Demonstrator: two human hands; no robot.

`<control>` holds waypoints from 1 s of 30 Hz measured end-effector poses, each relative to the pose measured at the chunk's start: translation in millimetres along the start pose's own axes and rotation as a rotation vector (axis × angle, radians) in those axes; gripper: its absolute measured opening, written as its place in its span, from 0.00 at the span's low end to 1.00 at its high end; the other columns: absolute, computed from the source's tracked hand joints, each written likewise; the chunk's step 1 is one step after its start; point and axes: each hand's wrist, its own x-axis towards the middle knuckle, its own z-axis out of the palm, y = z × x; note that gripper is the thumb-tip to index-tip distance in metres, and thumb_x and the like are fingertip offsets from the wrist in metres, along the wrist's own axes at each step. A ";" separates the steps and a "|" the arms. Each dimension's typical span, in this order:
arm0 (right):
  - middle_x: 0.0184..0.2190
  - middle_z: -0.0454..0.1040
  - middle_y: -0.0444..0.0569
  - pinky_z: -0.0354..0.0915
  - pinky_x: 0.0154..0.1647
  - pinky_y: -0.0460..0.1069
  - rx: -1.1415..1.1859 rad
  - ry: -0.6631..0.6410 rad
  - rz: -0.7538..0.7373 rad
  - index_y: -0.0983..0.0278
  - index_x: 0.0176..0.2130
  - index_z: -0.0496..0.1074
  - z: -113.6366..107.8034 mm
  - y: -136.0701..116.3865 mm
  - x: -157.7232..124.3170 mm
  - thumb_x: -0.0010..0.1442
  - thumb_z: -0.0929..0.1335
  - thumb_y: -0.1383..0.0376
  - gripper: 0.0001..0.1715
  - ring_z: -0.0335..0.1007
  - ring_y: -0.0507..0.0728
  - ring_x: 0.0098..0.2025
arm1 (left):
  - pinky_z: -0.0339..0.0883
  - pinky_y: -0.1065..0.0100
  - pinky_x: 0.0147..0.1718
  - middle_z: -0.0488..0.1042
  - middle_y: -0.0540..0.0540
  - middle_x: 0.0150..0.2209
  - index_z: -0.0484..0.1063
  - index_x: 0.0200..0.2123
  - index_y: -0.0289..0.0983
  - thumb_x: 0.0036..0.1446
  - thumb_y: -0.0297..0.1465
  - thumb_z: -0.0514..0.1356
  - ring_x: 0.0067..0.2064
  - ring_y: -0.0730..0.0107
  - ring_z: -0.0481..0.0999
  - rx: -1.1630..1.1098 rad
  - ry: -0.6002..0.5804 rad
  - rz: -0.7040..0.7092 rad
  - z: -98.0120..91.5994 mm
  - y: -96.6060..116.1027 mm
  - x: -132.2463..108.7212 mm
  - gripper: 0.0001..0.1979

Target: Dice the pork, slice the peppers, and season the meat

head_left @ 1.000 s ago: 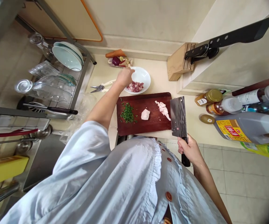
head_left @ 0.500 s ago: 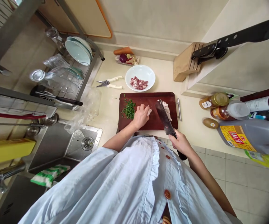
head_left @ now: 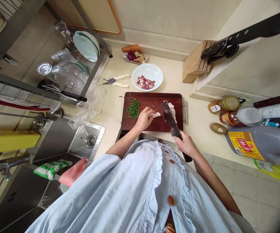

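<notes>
My left hand (head_left: pixel 144 118) rests on the dark red cutting board (head_left: pixel 154 124), its fingers pinched on a pale piece of raw meat (head_left: pixel 155 114). My right hand (head_left: pixel 185 145) grips the black handle of a cleaver (head_left: pixel 169 117), whose blade stands tilted on the board just right of that piece. More cut pale meat (head_left: pixel 172 109) lies behind the blade. Chopped green vegetable (head_left: pixel 133 109) sits at the board's left end. A white bowl (head_left: pixel 154 72) with pink meat pieces stands behind the board.
Kitchen scissors (head_left: pixel 115 81) lie left of the bowl. A carrot and vegetables (head_left: pixel 134 53) are at the back wall, with a knife block (head_left: pixel 195 63) at right. Bottles and jars (head_left: pixel 237 111) crowd the right counter. Dish rack (head_left: pixel 81 55) and sink (head_left: pixel 81 142) are left.
My left hand came back from the white bowl to the board and took hold of the pale meat piece. The cleaver swung in from the board's right edge to beside that piece.
</notes>
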 end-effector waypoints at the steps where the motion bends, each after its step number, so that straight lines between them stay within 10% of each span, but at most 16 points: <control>1: 0.14 0.56 0.34 0.56 0.13 0.45 -0.006 -0.004 -0.002 0.59 0.33 0.60 0.3 0.7 -0.3 0.55 0.63 0.58 0.09 0.56 0.50 0.12 | 0.66 0.62 0.48 0.71 0.42 0.44 0.74 0.42 0.37 0.57 0.26 0.58 0.46 0.63 0.71 0.050 -0.013 0.035 1.6 -0.2 -2.4 0.09; 6: 0.14 0.57 0.34 0.56 0.14 0.45 -0.021 -0.016 -0.011 0.59 0.34 0.60 2.6 4.3 -1.9 0.55 0.63 0.58 0.08 0.56 0.50 0.13 | 0.67 0.58 0.47 0.72 0.41 0.45 0.75 0.42 0.36 0.50 0.24 0.63 0.46 0.58 0.71 0.164 -0.084 0.034 13.6 -1.3 -9.5 0.13; 13: 0.15 0.58 0.35 0.56 0.18 0.46 -0.051 0.013 -0.055 0.60 0.33 0.61 -0.1 7.1 -6.3 0.55 0.63 0.58 0.09 0.56 0.50 0.15 | 0.71 0.68 0.29 0.76 0.46 0.35 0.72 0.42 0.34 0.58 0.34 0.56 0.33 0.68 0.75 -0.615 -0.031 -0.441 9.5 0.2 2.3 0.12; 17: 0.16 0.59 0.36 0.57 0.21 0.46 -0.060 0.034 -0.088 0.60 0.32 0.61 0.5 7.7 -7.6 0.55 0.63 0.58 0.08 0.57 0.50 0.17 | 0.71 0.63 0.41 0.76 0.45 0.38 0.76 0.40 0.36 0.53 0.29 0.61 0.38 0.65 0.76 -0.393 -0.268 -0.194 -10.0 -3.0 19.3 0.10; 23: 0.18 0.61 0.39 0.57 0.22 0.46 -0.086 0.068 -0.114 0.61 0.34 0.64 3.2 8.9 -8.1 0.55 0.63 0.58 0.09 0.58 0.51 0.20 | 0.69 0.67 0.38 0.74 0.47 0.32 0.76 0.34 0.36 0.55 0.25 0.59 0.33 0.70 0.73 -0.035 0.192 -0.151 -17.2 0.7 11.2 0.05; 30: 0.16 0.61 0.38 0.55 0.19 0.45 -0.076 -0.007 -0.066 0.61 0.35 0.64 9.6 7.1 -10.6 0.55 0.64 0.59 0.09 0.58 0.51 0.18 | 0.68 0.70 0.34 0.73 0.47 0.33 0.75 0.33 0.35 0.53 0.23 0.62 0.31 0.73 0.72 -0.109 0.162 -0.213 19.9 7.1 -10.6 0.04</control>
